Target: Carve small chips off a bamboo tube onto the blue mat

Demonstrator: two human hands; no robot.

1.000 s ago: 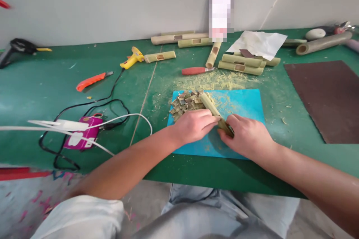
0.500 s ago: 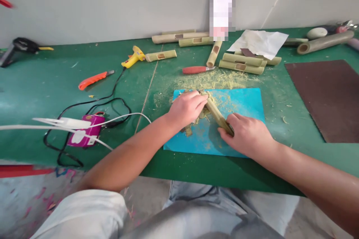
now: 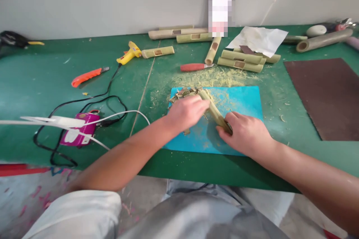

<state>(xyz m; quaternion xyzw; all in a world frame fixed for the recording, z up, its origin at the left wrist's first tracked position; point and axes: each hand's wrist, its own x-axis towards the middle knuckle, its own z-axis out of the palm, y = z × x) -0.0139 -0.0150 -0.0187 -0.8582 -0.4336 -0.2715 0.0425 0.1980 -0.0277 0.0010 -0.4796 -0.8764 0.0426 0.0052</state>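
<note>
Head view: right hand (image 3: 246, 131) curls round bamboo (image 3: 215, 112); left hand (image 3: 185, 112) alongside.

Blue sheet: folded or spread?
Spread: the sheet lies flat on the table beneath the held bamboo, with scraps on it and no fold showing.

We see a craft workshop: on the green bench (image 3: 157, 164), pale shavings (image 3: 213, 78) lie beyond our fingers (image 3: 203, 105), with a yellow glue gun (image 3: 129, 53) and orange cutter (image 3: 87, 77) to their left.
</note>
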